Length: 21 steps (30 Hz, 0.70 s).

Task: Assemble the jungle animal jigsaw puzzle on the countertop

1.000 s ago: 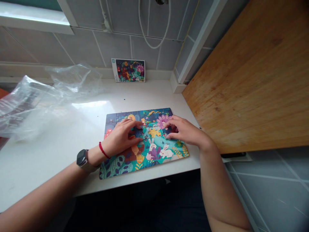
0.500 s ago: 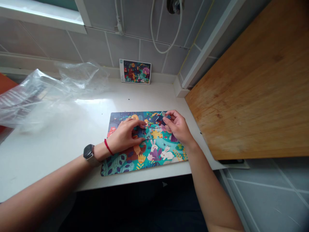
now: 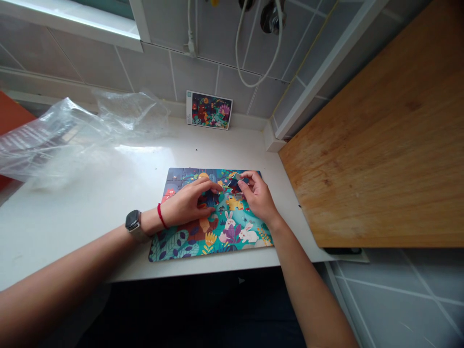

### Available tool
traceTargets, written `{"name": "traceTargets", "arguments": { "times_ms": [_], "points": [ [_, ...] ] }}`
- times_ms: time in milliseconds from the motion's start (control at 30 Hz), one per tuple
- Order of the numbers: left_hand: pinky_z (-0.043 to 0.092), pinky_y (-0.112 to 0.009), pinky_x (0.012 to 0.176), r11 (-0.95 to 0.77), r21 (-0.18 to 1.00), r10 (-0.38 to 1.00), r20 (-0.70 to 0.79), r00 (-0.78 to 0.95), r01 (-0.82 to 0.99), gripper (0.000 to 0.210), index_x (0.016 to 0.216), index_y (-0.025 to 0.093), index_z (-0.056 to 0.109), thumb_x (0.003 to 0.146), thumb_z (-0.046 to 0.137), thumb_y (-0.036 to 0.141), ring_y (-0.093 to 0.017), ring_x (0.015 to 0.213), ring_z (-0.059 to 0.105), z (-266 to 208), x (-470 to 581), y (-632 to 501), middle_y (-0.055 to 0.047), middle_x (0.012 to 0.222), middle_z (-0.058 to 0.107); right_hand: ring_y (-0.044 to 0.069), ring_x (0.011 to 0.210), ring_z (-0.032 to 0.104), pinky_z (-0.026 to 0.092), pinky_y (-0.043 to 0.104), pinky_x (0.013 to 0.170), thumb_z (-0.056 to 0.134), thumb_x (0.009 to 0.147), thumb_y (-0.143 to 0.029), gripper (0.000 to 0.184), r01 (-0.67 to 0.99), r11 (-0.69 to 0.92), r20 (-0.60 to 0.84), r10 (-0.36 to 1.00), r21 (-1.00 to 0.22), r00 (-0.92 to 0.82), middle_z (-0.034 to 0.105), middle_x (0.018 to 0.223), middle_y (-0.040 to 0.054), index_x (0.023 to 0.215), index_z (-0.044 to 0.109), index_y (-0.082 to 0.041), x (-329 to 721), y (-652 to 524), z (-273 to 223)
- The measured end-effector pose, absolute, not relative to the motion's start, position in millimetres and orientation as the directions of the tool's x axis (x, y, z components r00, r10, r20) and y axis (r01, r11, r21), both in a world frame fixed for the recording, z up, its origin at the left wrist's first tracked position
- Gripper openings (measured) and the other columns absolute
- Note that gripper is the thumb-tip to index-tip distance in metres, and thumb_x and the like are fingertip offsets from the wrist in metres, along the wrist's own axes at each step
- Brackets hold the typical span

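A colourful jigsaw puzzle point(image 3: 235, 234) with white rabbits and flowers lies on the white counter. My left hand point(image 3: 188, 200) rests on its left and middle part, thumb and forefinger spread apart, holding nothing. That hand hides some of the pieces under it. Between the thumb and fingers of my right hand point(image 3: 257, 195) is a dark puzzle piece point(image 3: 235, 183), tilted just above the upper right part of the puzzle. Whether its lower edge touches the puzzle, I cannot tell.
Against the tiled wall leans a picture card point(image 3: 209, 110) showing a similar scene. Crumpled clear plastic point(image 3: 79, 140) covers the counter's left side, with an orange object point(image 3: 12, 116) beside it. A wooden board point(image 3: 377, 145) borders the right; a white cable point(image 3: 239, 58) hangs above.
My right hand has moved slightly left over the puzzle with the piece, towards my left hand. My left hand stays about where it was. The camera view has shifted a little.
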State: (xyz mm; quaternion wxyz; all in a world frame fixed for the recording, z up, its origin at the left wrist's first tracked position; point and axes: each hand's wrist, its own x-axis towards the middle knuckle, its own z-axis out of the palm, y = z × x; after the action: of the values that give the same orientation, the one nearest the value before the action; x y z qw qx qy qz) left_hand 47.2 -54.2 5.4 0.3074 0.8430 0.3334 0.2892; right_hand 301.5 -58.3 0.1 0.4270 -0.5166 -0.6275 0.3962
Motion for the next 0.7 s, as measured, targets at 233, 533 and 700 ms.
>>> {"name": "traceTargets", "arguments": {
  "times_ms": [233,533,700],
  "points": [
    [0.061,-0.034,0.082,-0.435,0.866,0.815,0.262,0.516,0.247,0.019,0.103,0.021,0.069,0.090,0.072,0.034,-0.017,0.089,0.069,-1,57,-58,-0.004,0.098,0.071,0.018,0.077,0.066,0.057,0.033,0.072,0.068,0.090,-0.053,0.048,0.312,0.110,0.079,0.991,-0.944,-0.110,0.069,0.102,0.0046,0.129,0.062,-0.025,298,-57,8],
    [0.062,-0.033,0.078,-0.283,0.951,0.869,0.199,0.453,0.125,0.012,0.094,0.018,0.067,0.088,0.060,0.027,-0.017,0.087,0.070,12,48,-52,-0.007,0.097,0.073,0.019,0.072,0.065,0.056,0.033,0.069,0.077,0.083,-0.055,0.034,0.337,0.060,-0.002,0.983,-0.940,-0.181,0.071,0.083,0.0042,0.088,0.069,-0.022,306,-53,7],
    [0.053,-0.028,0.063,-0.395,0.821,0.867,0.184,0.464,0.413,0.019,0.084,0.018,0.068,0.079,0.050,0.015,-0.014,0.066,0.063,22,25,-36,-0.002,0.080,0.071,0.018,0.083,0.070,0.055,0.032,0.079,0.070,0.091,-0.034,0.018,0.422,0.125,-0.122,0.850,-0.898,-0.512,0.074,0.091,0.0033,0.104,0.068,-0.021,300,-40,25]
  ]
}}
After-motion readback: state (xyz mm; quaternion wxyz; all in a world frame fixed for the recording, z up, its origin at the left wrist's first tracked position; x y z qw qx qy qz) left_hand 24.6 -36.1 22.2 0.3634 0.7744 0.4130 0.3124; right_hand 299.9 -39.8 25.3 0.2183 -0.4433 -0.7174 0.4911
